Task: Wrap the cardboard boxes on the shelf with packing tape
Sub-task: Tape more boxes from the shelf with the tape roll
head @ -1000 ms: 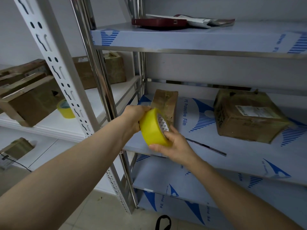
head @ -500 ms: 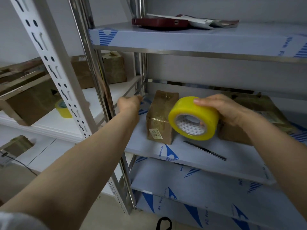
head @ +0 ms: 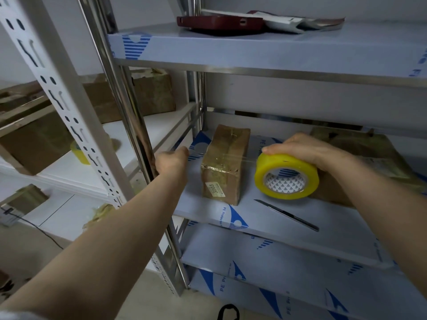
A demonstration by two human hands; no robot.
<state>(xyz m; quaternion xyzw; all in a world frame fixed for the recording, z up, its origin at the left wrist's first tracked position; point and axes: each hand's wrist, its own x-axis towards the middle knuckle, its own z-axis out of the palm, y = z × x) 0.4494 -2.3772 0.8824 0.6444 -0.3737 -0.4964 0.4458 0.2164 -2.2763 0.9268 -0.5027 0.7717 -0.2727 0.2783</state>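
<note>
A small brown cardboard box (head: pixel 225 167) with a white label stands on the middle shelf (head: pixel 272 225). My right hand (head: pixel 302 150) grips a yellow roll of packing tape (head: pixel 286 176) just right of the box. A clear strip of tape (head: pixel 240 157) stretches from the roll leftward over the box top. My left hand (head: pixel 172 161) is left of the box with fingers curled, pinching the strip's free end. A larger brown box (head: pixel 360 153) lies behind my right hand.
A thin metal blade (head: pixel 286 214) lies on the shelf in front of the roll. The steel upright post (head: pixel 129 125) stands beside my left hand. The neighbouring white rack holds more boxes (head: pixel 152 93) and a second yellow roll (head: pixel 79 153). A red case (head: pixel 219 23) sits on the top shelf.
My right hand carried the roll from the left of the box to its right side, and my left hand drew away leftward. The tape strip is now stretched over the box top.
</note>
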